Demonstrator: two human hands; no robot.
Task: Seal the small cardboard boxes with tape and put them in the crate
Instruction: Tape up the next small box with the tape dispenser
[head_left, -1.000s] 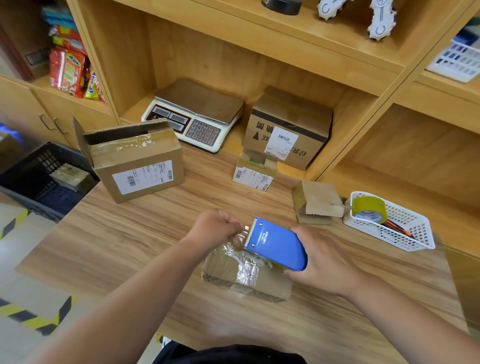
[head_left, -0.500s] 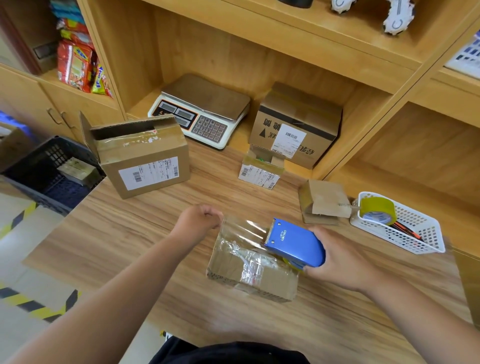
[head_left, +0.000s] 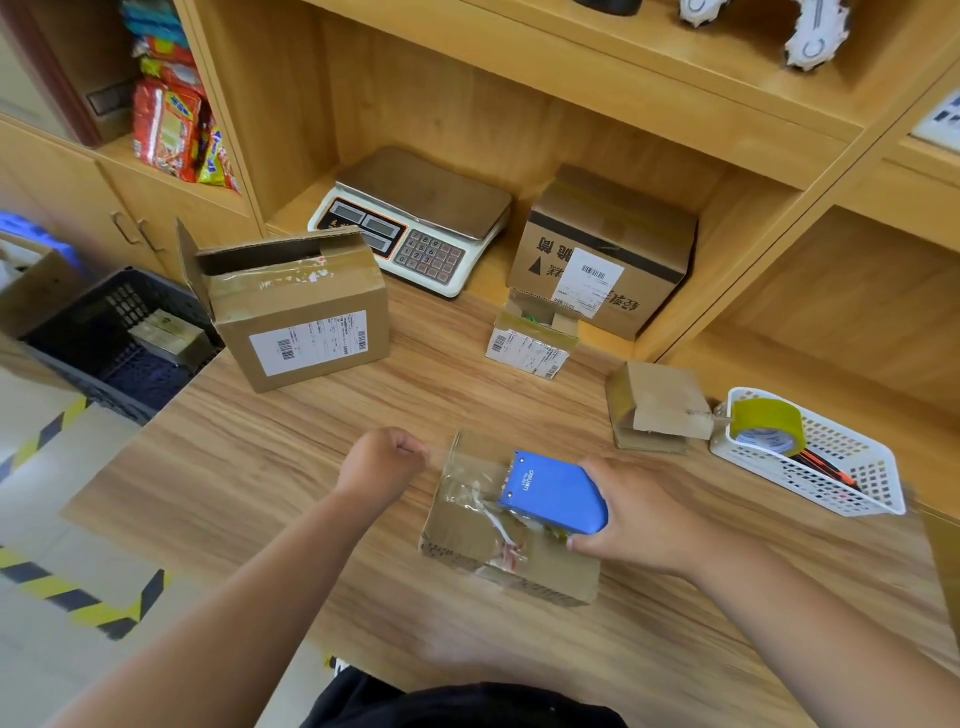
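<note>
Small cardboard box (head_left: 483, 566) lies flat on the wooden surface (head_left: 260, 467), near front edge, between both hands. Long axis runs approx left-right, right end a bit nearer the person. R hand (head_left: 644, 514) grips the blue tape dispenser (head_left: 553, 499) on the box top; toothed end points far-left, diag. across the box. Clear tape (head_left: 470, 462) stretches from dispenser twd L hand (head_left: 382, 465), which is curled tight, pinching the free end as far as the view shows. Black crate (head_left: 78, 332) sits lower, off the surface's left edge, w/ one taped box (head_left: 166, 335) inside.
</note>
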